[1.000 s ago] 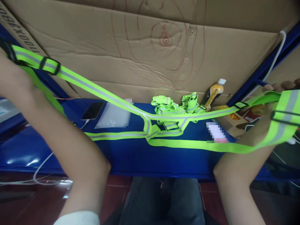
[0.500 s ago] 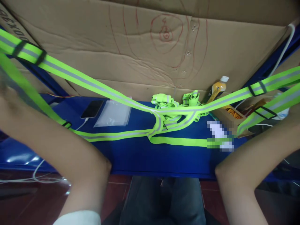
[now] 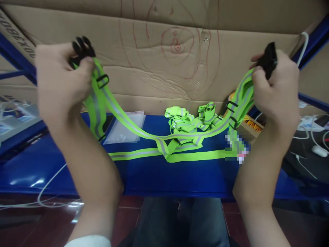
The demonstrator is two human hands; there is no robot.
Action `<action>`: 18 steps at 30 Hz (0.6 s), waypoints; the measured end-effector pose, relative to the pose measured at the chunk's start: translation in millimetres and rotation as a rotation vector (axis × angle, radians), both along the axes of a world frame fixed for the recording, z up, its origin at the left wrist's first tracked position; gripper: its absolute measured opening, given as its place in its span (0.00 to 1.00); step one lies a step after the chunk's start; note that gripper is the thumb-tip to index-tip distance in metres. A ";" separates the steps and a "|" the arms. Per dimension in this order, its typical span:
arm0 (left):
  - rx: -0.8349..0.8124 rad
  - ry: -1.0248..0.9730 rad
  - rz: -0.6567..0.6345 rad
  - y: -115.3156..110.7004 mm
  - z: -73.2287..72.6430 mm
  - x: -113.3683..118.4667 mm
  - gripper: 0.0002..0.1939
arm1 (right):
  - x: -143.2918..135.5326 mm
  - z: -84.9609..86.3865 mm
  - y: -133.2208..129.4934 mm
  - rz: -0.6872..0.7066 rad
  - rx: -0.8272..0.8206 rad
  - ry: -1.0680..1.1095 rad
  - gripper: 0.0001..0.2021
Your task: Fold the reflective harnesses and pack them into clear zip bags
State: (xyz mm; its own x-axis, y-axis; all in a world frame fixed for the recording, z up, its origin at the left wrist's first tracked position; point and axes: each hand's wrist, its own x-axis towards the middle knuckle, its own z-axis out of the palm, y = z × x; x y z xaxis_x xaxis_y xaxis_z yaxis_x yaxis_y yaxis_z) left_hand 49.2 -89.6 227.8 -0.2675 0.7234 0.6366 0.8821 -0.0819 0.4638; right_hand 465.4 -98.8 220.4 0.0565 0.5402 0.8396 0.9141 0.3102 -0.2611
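Observation:
Raised at the left, my left hand (image 3: 66, 75) is closed on the end of a lime-green reflective strap (image 3: 123, 120) with a grey stripe, and a black pronged buckle half (image 3: 83, 48) sticks out above the thumb. At the right, my right hand (image 3: 276, 85) grips the strap's other end by a black buckle half (image 3: 268, 60). Between the hands the webbing sags in a curve, its lower bands lying on the blue table. Black slide adjusters (image 3: 103, 81) sit on the strap near both hands. The two buckle halves are far apart.
Behind the sagging strap lies a heap of similar green straps (image 3: 185, 120). A clear plastic bag (image 3: 125, 127) rests on the blue table (image 3: 180, 178). Cardboard (image 3: 102, 31) with red drawn lines stands behind. An open small box (image 3: 252, 127) and white cables (image 3: 308, 137) are at the right.
Both hands have come inward from the picture's side edges, and the buckle halves now show in them. The strap, earlier stretched wide, has slackened and droops in the middle.

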 end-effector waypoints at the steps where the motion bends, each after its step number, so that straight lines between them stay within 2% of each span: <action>1: 0.058 0.047 -0.036 0.4 -0.5 3.4 0.25 | -9.5 0.1 -2.1 0.048 -0.005 -0.040 0.16; 4: 0.177 0.152 -0.159 -2.8 -1.4 20.6 0.25 | -37.5 -3.1 -7.0 0.164 -0.035 -0.169 0.21; 7: 0.172 0.232 -0.234 -8.0 -3.6 48.1 0.26 | -65.4 -9.1 -8.8 0.142 -0.079 -0.294 0.29; 9: 0.141 0.307 -0.237 -10.3 -6.8 68.6 0.27 | -80.6 -12.3 -9.3 0.112 -0.103 -0.341 0.32; 14: 0.091 0.379 -0.297 -9.9 -18.1 108.9 0.29 | -93.4 -16.0 -8.5 0.078 -0.102 -0.341 0.29; 18: 0.105 0.385 -0.336 -4.5 -27.4 125.1 0.30 | -88.7 -20.4 -4.5 0.158 -0.062 -0.298 0.23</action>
